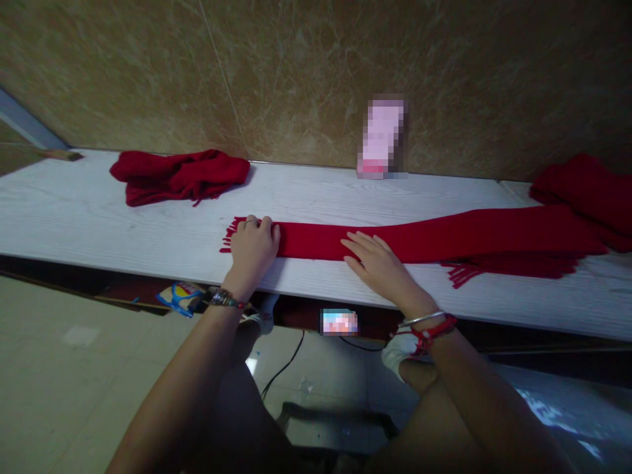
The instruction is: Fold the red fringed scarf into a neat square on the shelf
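A red scarf (316,241) stretches lengthwise over a white wood-grain tabletop, folded into a narrow band with fringe at its left end. Over that fringed end, my left hand (254,249) is closed with its fingers curled down on the cloth; their tips are hidden. My right hand (378,263) lies open on the middle of the band, palm down, fingers stretched to the left. Toward the right the scarf widens, and more fringe (463,273) pokes out from under its near edge.
A crumpled red cloth (180,174) rests at the back left, and another red cloth bundle (585,191) at the right. A blurred pink object (382,138) leans on the marbled wall. Below the white tabletop (306,306) are a blue snack bag (182,298) and a blurred lit rectangle (340,322).
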The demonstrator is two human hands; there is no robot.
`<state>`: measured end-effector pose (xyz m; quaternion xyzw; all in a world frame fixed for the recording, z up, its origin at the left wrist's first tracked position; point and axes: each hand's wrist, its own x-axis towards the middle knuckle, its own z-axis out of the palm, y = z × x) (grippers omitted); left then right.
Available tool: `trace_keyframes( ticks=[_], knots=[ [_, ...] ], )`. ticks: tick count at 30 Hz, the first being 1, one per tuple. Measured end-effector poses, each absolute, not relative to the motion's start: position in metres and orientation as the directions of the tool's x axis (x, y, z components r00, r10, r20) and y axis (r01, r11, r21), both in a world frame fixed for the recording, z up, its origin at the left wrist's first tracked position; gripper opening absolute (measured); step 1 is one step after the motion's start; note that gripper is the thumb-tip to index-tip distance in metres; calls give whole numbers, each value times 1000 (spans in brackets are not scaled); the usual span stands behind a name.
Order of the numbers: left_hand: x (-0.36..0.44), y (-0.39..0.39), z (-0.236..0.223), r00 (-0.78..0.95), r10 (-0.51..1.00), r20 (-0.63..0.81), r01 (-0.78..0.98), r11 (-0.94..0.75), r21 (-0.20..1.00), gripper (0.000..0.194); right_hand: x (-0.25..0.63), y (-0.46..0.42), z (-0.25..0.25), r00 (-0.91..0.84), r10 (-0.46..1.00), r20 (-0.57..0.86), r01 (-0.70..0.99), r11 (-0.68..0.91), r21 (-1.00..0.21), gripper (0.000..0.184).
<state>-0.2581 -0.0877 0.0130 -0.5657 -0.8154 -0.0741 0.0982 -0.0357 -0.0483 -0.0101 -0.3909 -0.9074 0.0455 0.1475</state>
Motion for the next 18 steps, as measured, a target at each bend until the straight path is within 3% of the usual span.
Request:
trace_keyframes(
  ticks=[7, 9, 13, 18],
  knots=[
    [-279, -88, 20, -654, 741, 151, 756, 640, 137, 51, -36, -49, -9, -647, 725, 237, 696, 688, -207, 40],
    [-286, -90, 21, -687, 700, 193, 726, 663, 180, 52, -36, -49, -10, -646, 724, 242, 695, 689, -208, 40],
    [-276, -92, 24, -569, 739, 360, 821, 538, 191, 47, -36, -49, -10, -647, 721, 247, 692, 692, -208, 40],
    [-247, -88, 19, -442, 857, 264, 897, 430, 107, 43, -36, -49, -9, -649, 722, 240, 694, 691, -202, 41]
  ],
)
